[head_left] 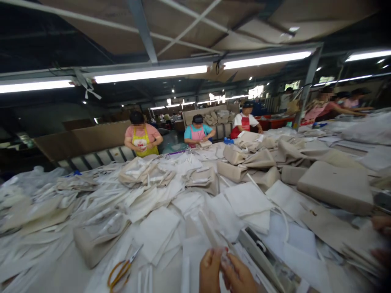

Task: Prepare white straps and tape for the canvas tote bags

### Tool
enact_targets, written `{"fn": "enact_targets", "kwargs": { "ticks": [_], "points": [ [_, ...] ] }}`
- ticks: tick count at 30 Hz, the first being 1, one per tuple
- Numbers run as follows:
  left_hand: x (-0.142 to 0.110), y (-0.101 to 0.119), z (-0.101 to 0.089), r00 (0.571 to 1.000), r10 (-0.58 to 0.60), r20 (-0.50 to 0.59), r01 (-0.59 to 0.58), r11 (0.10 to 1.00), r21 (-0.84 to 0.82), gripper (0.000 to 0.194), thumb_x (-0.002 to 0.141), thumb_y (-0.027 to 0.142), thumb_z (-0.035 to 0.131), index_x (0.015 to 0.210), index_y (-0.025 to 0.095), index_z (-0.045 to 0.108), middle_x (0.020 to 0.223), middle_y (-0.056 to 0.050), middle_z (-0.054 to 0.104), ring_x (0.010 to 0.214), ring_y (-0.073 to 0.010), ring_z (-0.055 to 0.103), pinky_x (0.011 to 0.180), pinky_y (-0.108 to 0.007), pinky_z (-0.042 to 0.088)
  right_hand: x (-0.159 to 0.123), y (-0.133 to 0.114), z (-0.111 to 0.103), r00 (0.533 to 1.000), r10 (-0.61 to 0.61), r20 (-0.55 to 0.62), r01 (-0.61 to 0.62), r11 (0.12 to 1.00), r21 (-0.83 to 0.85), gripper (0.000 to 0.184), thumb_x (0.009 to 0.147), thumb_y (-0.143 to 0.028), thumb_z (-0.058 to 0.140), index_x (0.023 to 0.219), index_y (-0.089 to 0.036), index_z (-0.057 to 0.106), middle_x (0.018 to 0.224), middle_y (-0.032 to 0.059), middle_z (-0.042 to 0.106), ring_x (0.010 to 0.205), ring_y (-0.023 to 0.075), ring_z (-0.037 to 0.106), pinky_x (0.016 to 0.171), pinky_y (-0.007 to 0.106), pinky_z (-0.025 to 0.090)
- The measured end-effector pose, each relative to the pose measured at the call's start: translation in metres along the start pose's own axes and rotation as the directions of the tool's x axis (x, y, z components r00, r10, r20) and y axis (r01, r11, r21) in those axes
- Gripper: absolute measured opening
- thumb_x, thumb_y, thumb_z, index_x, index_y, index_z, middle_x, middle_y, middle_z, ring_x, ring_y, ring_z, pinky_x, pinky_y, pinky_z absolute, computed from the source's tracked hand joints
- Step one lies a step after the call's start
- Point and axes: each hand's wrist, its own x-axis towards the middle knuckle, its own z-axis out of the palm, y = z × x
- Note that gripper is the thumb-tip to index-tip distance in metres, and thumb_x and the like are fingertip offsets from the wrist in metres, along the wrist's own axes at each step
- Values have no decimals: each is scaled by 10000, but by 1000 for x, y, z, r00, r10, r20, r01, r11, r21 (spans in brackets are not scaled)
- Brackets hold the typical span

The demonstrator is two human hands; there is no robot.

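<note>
My left hand and my right hand are close together at the bottom of the view, pinching a narrow translucent white strip that rises up and to the left from my fingers. Just below them lie stacks of white fabric panels and beige canvas bags. A pair of scissors with yellow handles lies left of my hands. To their right is a long grey flat item, whose nature I cannot tell.
A long work table is heaped with white and beige fabric pieces. Another person's hands enter at the right edge. Several aproned workers stand beyond the table, with cardboard panels and stacked bags behind them. Fluorescent lamps hang overhead.
</note>
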Motion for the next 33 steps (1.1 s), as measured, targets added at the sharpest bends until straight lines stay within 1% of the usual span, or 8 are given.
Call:
{"fn": "enact_targets", "kwargs": {
  "ticks": [6,11,14,17,21,24,28,33],
  "points": [
    [-12,-14,-6,984,51,168,-99,952,291,261,686,376,547,706,125,616,681,-40,579,675,-149,485,696,-291,397,-5,0,-3,967,250,44,-253,937,241,385,697,-555,436,711,-170,444,448,-66,361,338,42,266,322,179,175],
    [-4,8,-13,910,9,415,-32,998,50,307,674,306,583,938,151,572,968,-82,581,936,-194,490,847,-324,362,1,7,-14,956,291,36,-282,878,387,337,671,-499,519,685,-172,441,439,-79,345,334,32,245,318,168,137],
    [10,23,-14,963,-6,269,43,990,-133,301,712,371,531,892,133,574,943,-99,593,882,-178,527,800,-314,389,-1,11,-15,969,241,60,-248,931,268,327,684,-484,506,642,-163,459,432,-66,367,360,48,313,340,176,200],
    [18,22,-7,992,-36,117,50,992,-117,338,703,422,525,753,95,593,785,-104,619,755,-162,553,708,-281,410,-4,8,-14,981,177,85,-188,971,147,319,710,-478,468,675,-161,490,447,-51,415,387,65,375,358,182,252],
    [4,-2,8,986,-95,137,97,995,-6,386,695,436,526,872,99,592,754,-72,615,567,-119,515,533,-249,398,-5,5,-15,986,164,29,-166,975,149,368,720,-499,440,876,-175,516,478,-42,464,377,70,377,345,184,256],
    [-6,-16,10,970,-174,167,162,984,80,415,657,436,570,924,119,580,807,-67,618,537,-108,496,506,-249,392,-4,10,-19,967,255,20,-254,943,214,399,707,-533,436,799,-157,536,433,-45,434,325,56,304,319,186,197],
    [6,-6,-1,956,-203,210,223,972,-78,371,675,439,554,853,116,588,869,-90,611,762,-158,550,690,-285,420,-3,18,-24,975,217,-35,-206,955,212,395,712,-521,442,606,-146,506,407,-34,422,350,60,334,347,191,227],
    [28,10,-6,996,-67,60,74,990,-119,259,689,369,561,726,116,601,767,-59,620,698,-114,539,715,-264,393,-5,15,-23,980,199,15,-199,977,77,400,724,-512,430,577,-147,502,407,-26,443,355,61,354,348,183,242]
  ]
}}
